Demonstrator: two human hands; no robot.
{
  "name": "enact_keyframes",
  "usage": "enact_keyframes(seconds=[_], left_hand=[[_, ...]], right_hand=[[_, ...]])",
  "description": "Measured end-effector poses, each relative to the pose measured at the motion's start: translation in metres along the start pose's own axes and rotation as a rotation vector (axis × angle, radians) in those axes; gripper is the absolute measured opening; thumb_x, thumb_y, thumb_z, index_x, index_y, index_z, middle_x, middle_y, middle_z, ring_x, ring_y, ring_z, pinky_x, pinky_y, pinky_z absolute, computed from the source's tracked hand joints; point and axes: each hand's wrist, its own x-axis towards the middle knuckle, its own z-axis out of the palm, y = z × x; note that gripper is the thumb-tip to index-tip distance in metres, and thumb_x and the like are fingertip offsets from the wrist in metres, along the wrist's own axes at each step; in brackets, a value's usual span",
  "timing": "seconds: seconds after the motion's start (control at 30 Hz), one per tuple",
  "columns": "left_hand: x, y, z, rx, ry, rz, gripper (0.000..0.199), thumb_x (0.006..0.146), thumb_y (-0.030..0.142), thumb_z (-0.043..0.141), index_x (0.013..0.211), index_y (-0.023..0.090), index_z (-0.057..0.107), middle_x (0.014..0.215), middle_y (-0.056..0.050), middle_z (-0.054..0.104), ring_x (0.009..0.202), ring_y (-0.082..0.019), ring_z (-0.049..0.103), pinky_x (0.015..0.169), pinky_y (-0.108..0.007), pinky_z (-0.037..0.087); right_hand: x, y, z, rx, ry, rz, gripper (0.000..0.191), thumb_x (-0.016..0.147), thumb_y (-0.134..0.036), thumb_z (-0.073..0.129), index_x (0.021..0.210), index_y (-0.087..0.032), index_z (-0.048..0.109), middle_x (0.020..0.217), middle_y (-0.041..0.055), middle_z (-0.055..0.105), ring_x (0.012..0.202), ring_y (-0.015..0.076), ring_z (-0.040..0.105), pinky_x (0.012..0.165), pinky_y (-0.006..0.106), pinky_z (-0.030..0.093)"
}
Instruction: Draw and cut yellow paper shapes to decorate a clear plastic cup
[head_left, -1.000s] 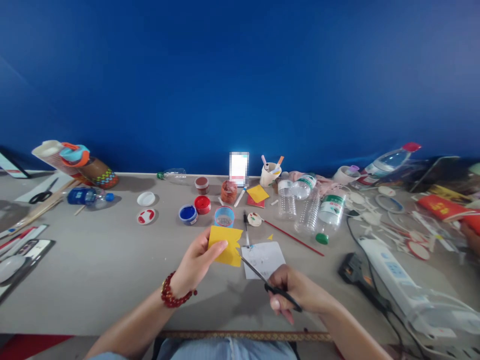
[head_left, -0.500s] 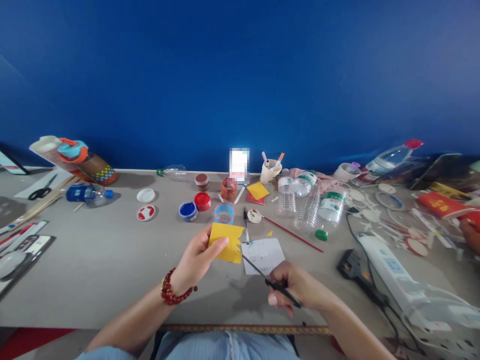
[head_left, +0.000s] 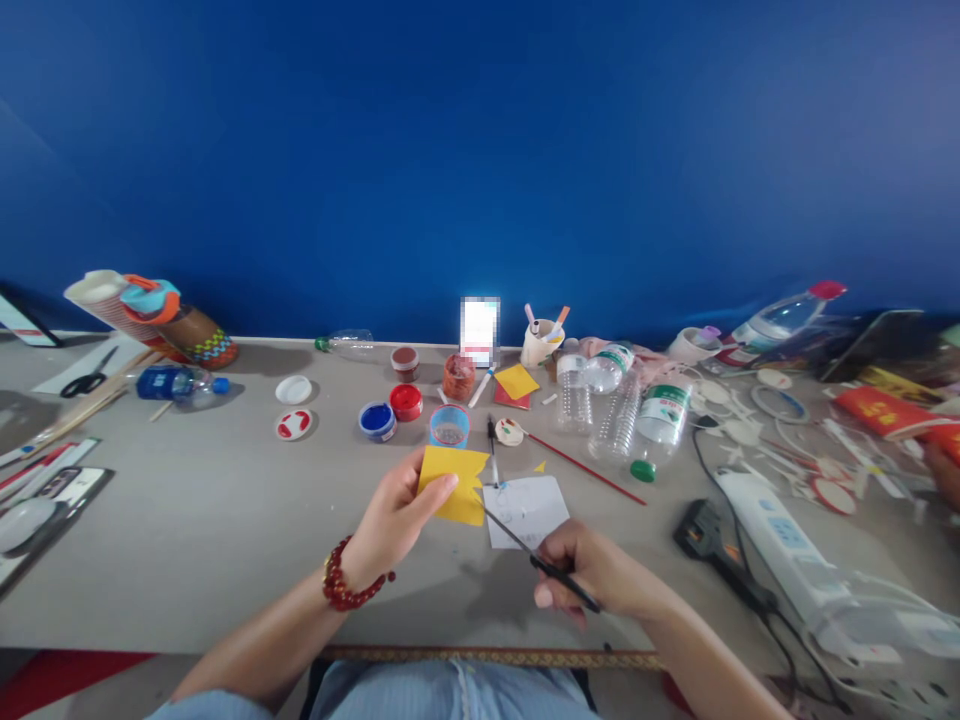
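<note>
My left hand (head_left: 397,515), with a red bead bracelet at the wrist, pinches a yellow paper (head_left: 450,500) between thumb and fingers. Notches mark the paper's right edge. My right hand (head_left: 581,575) is closed round the black handles of scissors (head_left: 514,538), whose blades point up-left and reach the paper's right edge. Beneath the blades lies a white card (head_left: 536,505). A small yellow scrap (head_left: 541,467) rests just above the card. Behind the paper stands a clear blue-rimmed cup (head_left: 449,428).
Paint jars, blue (head_left: 376,421) and red (head_left: 406,402), stand behind my left hand. Plastic bottles (head_left: 660,420), a red brush (head_left: 592,465), a glue gun (head_left: 720,560) and a power strip (head_left: 787,550) lie to the right. A lit phone (head_left: 480,330) stands at the back.
</note>
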Motion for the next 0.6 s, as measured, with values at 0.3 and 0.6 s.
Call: enact_keyframes(seconds=[0.3,0.6], left_hand=[[-0.0004,0.0003,0.0003,0.015,0.001,0.013,0.036,0.085,0.044,0.062,0.11,0.017,0.061,0.092,-0.005,0.067,0.08,-0.019,0.062,0.073,-0.029,0.053],[-0.0019,0.0007,-0.0004,0.018,0.003,0.03,0.033,0.086,0.042,0.061,0.109,0.018,0.061,0.089,-0.003,0.066,0.078,-0.018,0.061,0.072,-0.027,0.053]], right_hand=[[-0.0003,-0.0022,0.0005,0.023,-0.025,-0.025,0.057,0.056,-0.065,0.078,0.05,-0.014,0.054,0.041,-0.003,0.05,0.035,0.0069,0.046,0.033,0.015,0.028],[0.0015,0.0024,0.0004,0.009,-0.011,-0.012,0.058,0.056,-0.065,0.078,0.048,-0.014,0.051,0.041,-0.0024,0.05,0.034,0.0066,0.044,0.033,0.016,0.028]])
